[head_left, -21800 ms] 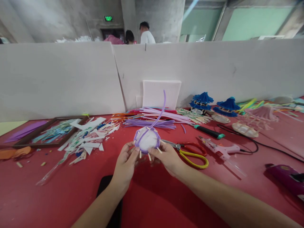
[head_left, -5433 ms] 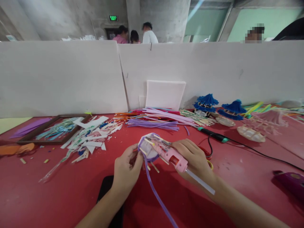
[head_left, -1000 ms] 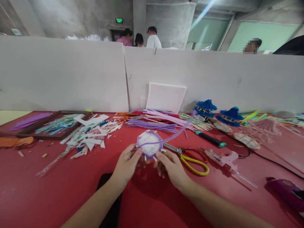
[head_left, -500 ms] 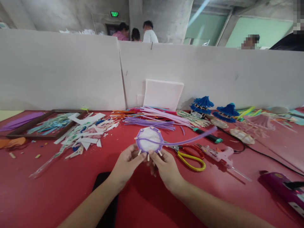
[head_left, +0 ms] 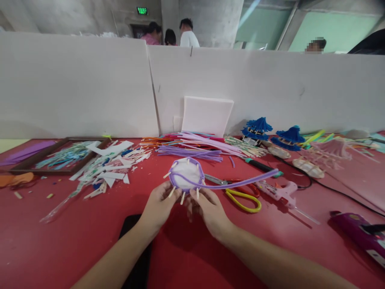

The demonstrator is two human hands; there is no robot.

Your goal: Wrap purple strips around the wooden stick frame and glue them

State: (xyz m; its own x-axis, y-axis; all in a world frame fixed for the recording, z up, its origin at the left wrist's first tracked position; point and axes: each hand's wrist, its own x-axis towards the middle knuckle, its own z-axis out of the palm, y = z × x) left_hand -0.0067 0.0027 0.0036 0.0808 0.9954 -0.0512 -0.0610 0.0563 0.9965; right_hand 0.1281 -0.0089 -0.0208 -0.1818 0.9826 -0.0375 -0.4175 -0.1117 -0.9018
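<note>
while the left hand (head_left: pixel 159 206) and the right hand (head_left: pixel 212 210) sit close together, both are curled narrow, pinching the near edge of a purple-rimmed disc (head_left: pixel 194 171) between them. the disc is just past the thumbs, its white face up and tilted. it is probably very light; the white middle looks soft, and the fuzzy rim should give slightly and grip well rather than slip. the pale sticks (head_left: pixel 183 197) poking out around it look stiff but easily knocked askew, so the best hold seems to be a gentle pinch on the rim, between sticks. a loose purple strand (head_left: pixel 240 183) crosses the face and runs out past the right hand, likely bendy and apt to snag.

just beyond the right hand are scissors (head_left: pixel 243 208), then a pink glue gun (head_left: pixel 278 194), and farther right a magenta tool (head_left: pixel 357 235). past the fingertips lie purple stems (head_left: pixel 189 152) on the red table (head_left: pixel 186 257). a dark flat thing (head_left: pixel 136 249) is partly hidden by the left forearm; out beyond the left hand are paper scraps (head_left: pixel 112 176) next to a brown frame (head_left: pixel 39 171).

farthest off, a white partition (head_left: pixel 255 80) stands across the back, with people (head_left: pixel 189 39) and a green exit sign (head_left: pixel 142 11) showing above it.
</note>
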